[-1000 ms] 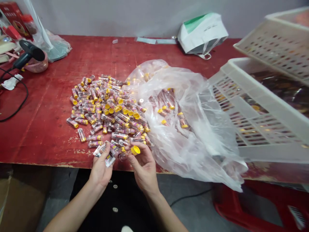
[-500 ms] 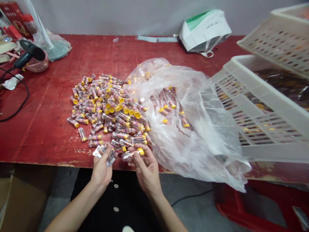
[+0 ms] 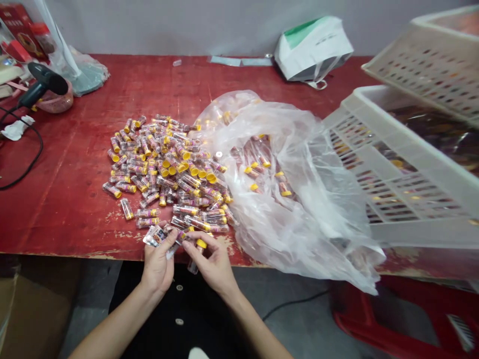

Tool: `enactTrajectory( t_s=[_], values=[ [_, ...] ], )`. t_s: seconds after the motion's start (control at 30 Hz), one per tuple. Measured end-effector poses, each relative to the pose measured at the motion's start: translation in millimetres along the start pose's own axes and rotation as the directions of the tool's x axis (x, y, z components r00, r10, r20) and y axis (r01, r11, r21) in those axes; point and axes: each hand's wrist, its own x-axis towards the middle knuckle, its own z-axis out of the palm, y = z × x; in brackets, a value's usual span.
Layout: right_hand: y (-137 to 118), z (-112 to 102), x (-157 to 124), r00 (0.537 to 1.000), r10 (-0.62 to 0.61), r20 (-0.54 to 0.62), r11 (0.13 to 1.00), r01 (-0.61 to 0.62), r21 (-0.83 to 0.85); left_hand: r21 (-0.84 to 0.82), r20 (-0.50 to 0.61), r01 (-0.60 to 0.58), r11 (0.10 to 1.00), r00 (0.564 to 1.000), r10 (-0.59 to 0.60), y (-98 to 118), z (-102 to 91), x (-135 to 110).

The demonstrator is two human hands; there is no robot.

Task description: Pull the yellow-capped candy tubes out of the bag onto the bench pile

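A heap of small clear tubes with yellow caps (image 3: 168, 167) lies on the red table (image 3: 67, 199). At the table's near edge my left hand (image 3: 157, 264) is closed on a bunch of small printed stickers (image 3: 155, 235). My right hand (image 3: 211, 264) pinches one yellow-capped tube (image 3: 197, 252), held nearly upright, cap up, right beside the stickers. Both hands meet just below the heap.
A crumpled clear plastic bag (image 3: 299, 199) holding more tubes spreads to the right. White perforated crates (image 3: 411, 164) stack at the far right. A white and green bag (image 3: 312, 50) sits at the back, a black heat gun with cord (image 3: 41, 85) at the left.
My right hand drew the tube toward me and turned it from lying sideways to nearly upright, closer to the stickers in my left hand.
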Motion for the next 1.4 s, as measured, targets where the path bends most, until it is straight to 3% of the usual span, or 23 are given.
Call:
enactTrajectory(
  t_s=[0.13, 0.3, 0.37, 0.47, 0.6, 0.73, 0.87, 0.93, 1.1, 1.3, 1.4],
  values=[
    [2, 3, 0, 0.999, -0.051, 0.018, 0.998, 0.052, -0.047, -0.047, -0.035, 0.018, 0.999, 0.999, -0.020, 0, 2.5, 1],
    [-10, -10, -5, 0.993, 0.047, 0.108, 0.960, -0.075, 0.270, -0.047, -0.047, -0.039, 0.998, 0.998, 0.037, 4, 2.0, 7],
    [-15, -14, -9, 0.994, 0.034, 0.104, 0.946, -0.065, 0.317, -0.039, -0.044, -0.019, 0.999, 0.999, 0.018, 5, 1.3, 7],
    [-17, -13, -12, 0.998, -0.057, -0.036, 0.977, 0.063, 0.206, -0.049, -0.052, 0.029, 0.998, 0.998, -0.032, 4, 1.2, 6],
    [-9, -9, -17, 0.955, -0.225, -0.193, 0.971, 0.235, 0.032, -0.035, -0.034, 0.026, 0.999, 0.999, -0.027, 0, 2.6, 2],
    [0, -18, -25, 0.889, -0.456, -0.051, 0.870, 0.433, -0.234, -0.004, 0.000, -0.021, 1.000, 1.000, 0.021, 1, 2.0, -2],
    [1, -28, -29, 0.841, -0.524, 0.136, 0.790, 0.540, -0.292, 0.030, 0.024, -0.021, 0.999, 0.999, 0.020, 4, -2.7, -5],
    [1, -28, -28, 0.840, -0.510, 0.186, 0.798, 0.543, -0.263, 0.046, 0.035, -0.013, 0.999, 0.999, 0.011, 4, -5.3, -6],
    [-2, -18, -19, 0.891, -0.408, 0.198, 0.870, 0.445, -0.211, 0.078, 0.036, -0.014, 0.997, 0.999, 0.011, 5, -9.0, -5],
    [-3, -2, -8, 0.921, -0.389, 0.008, 0.914, 0.387, -0.124, 0.135, 0.104, -0.015, 0.991, 0.995, 0.001, 11, -14.3, -7],
    [0, 6, -4, 0.924, -0.382, -0.006, 0.919, 0.380, -0.103, 0.134, 0.098, -0.036, 0.990, 0.995, 0.023, 10, -17.2, -6]
  ],
)
